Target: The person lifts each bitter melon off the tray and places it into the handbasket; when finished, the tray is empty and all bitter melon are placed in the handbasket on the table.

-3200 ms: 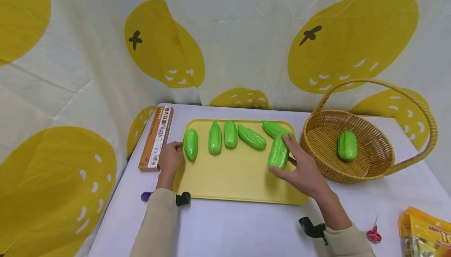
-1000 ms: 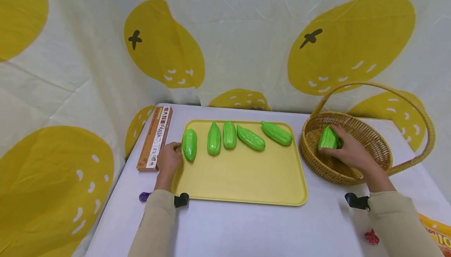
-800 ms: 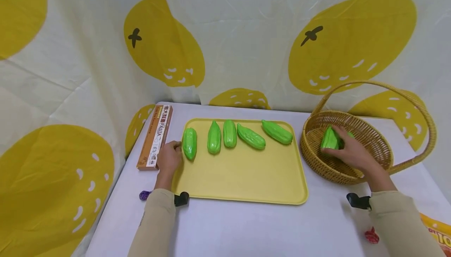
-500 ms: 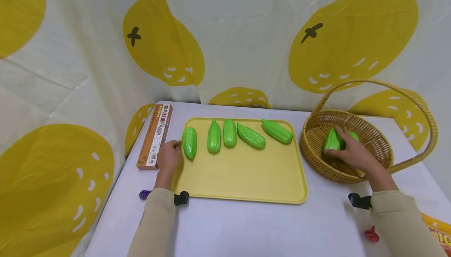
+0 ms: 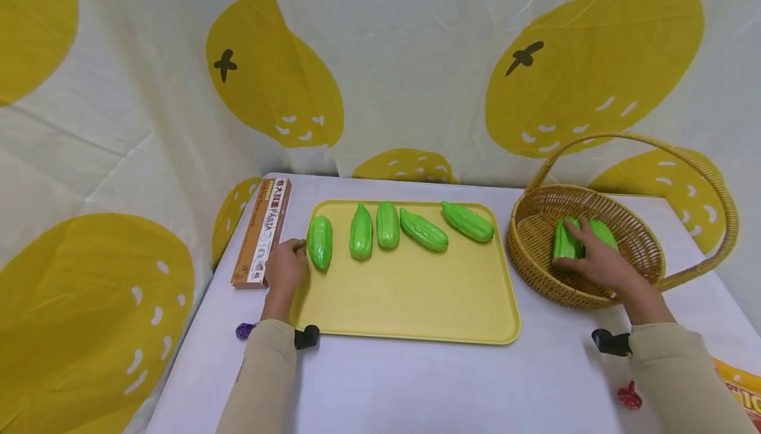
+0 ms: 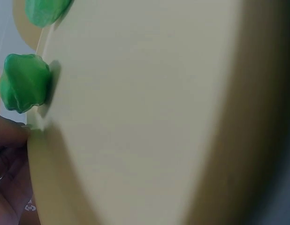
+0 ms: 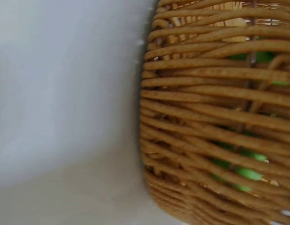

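In the head view, my right hand reaches into the round wicker basket. Thumb and fingers grip a glossy green, ridged bitter melon low inside it. A second bitter melon lies just right of those fingers, partly covered by them. My left hand holds the left edge of the yellow tray, thumb at the rim in the left wrist view. Several more bitter melons lie along the tray's far side. Only the basket's woven wall shows in the right wrist view, with green glimpsed through gaps.
The basket's tall handle arches over its right side. Left of the tray lies a pasta box. A purple wrapped candy sits by the left sleeve, a red lollipop and a yellow packet by the right one.
The right hand has carried a bitter melon from the tray's right side into the basket, then shifted it rightward beside the other one. The left hand stays at the tray edge.
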The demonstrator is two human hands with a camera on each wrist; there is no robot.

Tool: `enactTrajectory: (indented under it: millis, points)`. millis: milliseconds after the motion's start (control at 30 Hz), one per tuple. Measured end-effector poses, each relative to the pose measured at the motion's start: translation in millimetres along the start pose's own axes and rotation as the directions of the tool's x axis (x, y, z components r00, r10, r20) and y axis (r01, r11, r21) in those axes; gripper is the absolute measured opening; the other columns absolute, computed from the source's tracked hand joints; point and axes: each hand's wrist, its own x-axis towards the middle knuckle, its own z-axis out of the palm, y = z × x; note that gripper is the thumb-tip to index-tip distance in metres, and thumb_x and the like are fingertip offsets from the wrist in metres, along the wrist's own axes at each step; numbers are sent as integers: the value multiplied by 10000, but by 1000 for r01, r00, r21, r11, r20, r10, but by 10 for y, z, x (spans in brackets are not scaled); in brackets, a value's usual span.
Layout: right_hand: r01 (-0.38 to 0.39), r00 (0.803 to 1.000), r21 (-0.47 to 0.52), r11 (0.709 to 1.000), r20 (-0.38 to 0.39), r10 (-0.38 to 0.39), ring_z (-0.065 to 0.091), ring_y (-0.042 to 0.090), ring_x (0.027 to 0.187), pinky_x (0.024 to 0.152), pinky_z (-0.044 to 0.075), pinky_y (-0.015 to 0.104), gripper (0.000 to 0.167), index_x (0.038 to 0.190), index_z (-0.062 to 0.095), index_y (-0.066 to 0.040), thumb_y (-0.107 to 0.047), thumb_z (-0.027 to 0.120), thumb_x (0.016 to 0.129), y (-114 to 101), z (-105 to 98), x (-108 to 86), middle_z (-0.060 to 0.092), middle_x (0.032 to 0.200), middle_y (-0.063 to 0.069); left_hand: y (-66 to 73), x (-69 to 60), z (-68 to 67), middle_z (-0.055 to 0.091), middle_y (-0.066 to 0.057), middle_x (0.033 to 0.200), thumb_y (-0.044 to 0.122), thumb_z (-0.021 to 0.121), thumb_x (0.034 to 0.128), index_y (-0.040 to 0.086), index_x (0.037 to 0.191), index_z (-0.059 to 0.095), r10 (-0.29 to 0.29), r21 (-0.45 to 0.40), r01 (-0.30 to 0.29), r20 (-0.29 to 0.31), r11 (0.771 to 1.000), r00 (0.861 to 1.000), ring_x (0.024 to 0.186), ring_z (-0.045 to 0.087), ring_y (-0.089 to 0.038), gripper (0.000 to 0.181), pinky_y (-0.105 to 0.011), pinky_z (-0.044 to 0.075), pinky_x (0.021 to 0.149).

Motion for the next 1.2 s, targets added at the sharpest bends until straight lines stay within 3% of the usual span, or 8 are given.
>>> enactTrajectory:
  millis: [200, 633, 933, 1200]
  points:
    - [-15, 1000, 5, 1000, 9, 15, 43, 748, 1378, 1058, 204, 819, 990, 1614, 2, -21, -357, 680, 976, 49, 30, -7, -204, 1596, 380, -16, -6, 9, 700, -162, 1309, 139, 530, 1020, 78, 1277, 700, -3, -8, 3, 4, 1000, 1000, 1186, 658, -410, 313, -570, 535, 913]
    - [-16, 1000, -42, 999, 13, 17, 182, 788, 1306, 1019, 283, 820, 956, 1611, 77, 4, -369, 682, 972, 9, 13, 7, -105, 1536, 510, -18, -8, 8, 710, -172, 1286, 115, 536, 1011, 64, 1259, 709, 17, -8, -17, -18, 1000, 1000, 1163, 668, -415, 307, -578, 541, 901]
    - [-26, 1000, -22, 999, 1, 26, 131, 754, 1355, 1051, 234, 814, 1008, 1611, 47, 15, -406, 691, 960, -22, 28, -35, -109, 1552, 485, -7, 3, -4, 708, -173, 1288, 118, 535, 1012, 65, 1269, 706, 21, -5, -21, -16, 1000, 1000, 1161, 668, -413, 313, -576, 539, 892]
    - [-7, 996, -82, 997, -85, 0, 233, 748, 1317, 1023, 284, 814, 943, 1609, 119, 13, -422, 666, 976, -53, 7, -59, 31, 1579, 468, -5, -6, -14, 710, -172, 1286, 118, 537, 1012, 64, 1267, 706, 16, -15, -16, -12, 1000, 1000, 1150, 672, -411, 311, -570, 544, 879]
